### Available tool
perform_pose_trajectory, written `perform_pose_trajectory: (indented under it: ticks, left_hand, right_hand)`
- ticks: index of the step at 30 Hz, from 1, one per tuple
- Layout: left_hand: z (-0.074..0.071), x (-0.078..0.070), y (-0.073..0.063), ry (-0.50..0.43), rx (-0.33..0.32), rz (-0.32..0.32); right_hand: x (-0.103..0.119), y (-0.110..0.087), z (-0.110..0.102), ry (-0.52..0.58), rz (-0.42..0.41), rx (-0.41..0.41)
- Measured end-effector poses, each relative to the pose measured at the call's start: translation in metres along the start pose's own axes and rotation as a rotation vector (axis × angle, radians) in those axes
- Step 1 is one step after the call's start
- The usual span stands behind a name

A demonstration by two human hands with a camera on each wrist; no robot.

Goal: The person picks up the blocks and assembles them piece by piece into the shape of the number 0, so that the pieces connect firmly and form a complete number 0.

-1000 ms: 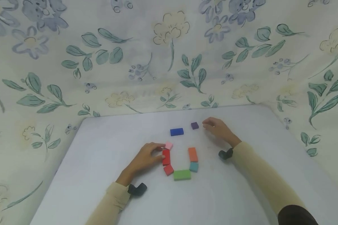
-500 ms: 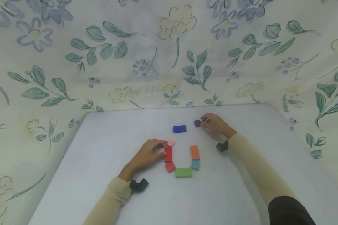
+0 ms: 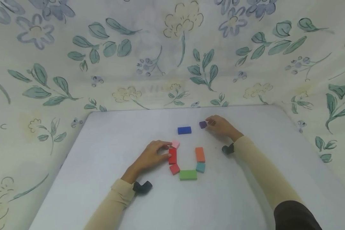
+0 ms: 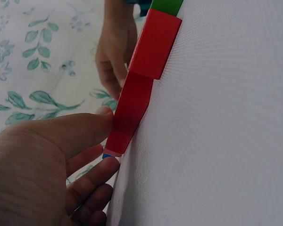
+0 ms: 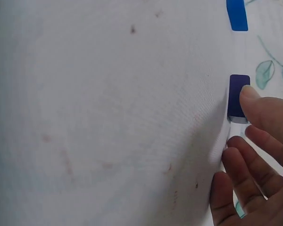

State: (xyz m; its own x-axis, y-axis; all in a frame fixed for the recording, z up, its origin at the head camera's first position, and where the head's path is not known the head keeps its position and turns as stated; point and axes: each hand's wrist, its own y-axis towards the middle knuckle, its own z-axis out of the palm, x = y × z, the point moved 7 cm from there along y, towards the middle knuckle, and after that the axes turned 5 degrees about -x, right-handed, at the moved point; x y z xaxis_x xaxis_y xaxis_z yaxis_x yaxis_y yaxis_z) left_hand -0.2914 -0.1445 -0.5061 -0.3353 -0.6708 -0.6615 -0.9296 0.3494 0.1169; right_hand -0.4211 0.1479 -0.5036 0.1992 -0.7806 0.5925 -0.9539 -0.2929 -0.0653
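Observation:
On the white table, my right hand (image 3: 220, 125) is at a small purple block (image 3: 203, 124), pinching it between thumb and index finger. The right wrist view shows the thumb over one face of that purple block (image 5: 238, 96), the other fingers loosely bent below. My left hand (image 3: 151, 156) rests beside a row of blocks, its index fingertip at a pink block (image 3: 175, 144) and its thumb against a long red block (image 3: 172, 156). In the left wrist view the thumb lies straight along the red block (image 4: 131, 106), and the pink one is mostly hidden.
A smaller red block (image 3: 174, 169), a green block (image 3: 188, 175), a teal block (image 3: 200, 167) and an orange block (image 3: 200, 154) continue the U-shaped row. Left of the purple block lies a blue block (image 3: 184, 130). Floral cloth (image 3: 149, 86) hangs behind the table's far edge.
My right hand has moved left from beside the purple block and taken hold of it. The left hand stays at the pink and red blocks; the head view has shifted slightly.

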Motion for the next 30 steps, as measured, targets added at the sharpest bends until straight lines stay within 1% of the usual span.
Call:
perform_pose_trajectory:
  ticks: [3,8,12,15,20,26,30]
  left_hand:
    - [0.001,0.001,-0.001,-0.014,0.003,0.002]
    - [0.002,0.000,0.001,-0.018,0.004,0.030]
    - [0.000,0.001,-0.001,-0.014,-0.007,0.020]
    - [-0.001,0.002,-0.003,-0.016,-0.010,0.007]
    - [-0.002,0.004,-0.004,-0.015,-0.016,-0.006]
    - [-0.001,0.003,-0.005,-0.024,-0.024,0.005]
    - [-0.002,0.001,-0.004,-0.026,-0.028,0.017]
  right_hand:
    - [0.001,-0.001,0.001,-0.012,-0.001,0.018]
    - [-0.002,-0.003,-0.001,-0.019,0.018,0.025]
    - [0.002,-0.001,0.000,-0.017,0.001,0.040]
    - [0.006,0.001,0.001,-0.030,-0.010,0.059]
    - [0.008,0.003,0.000,-0.045,-0.023,0.074]
    - [0.008,0.006,0.001,-0.073,0.013,0.088]
    - [0.008,0.007,-0.001,-0.082,0.000,0.082]
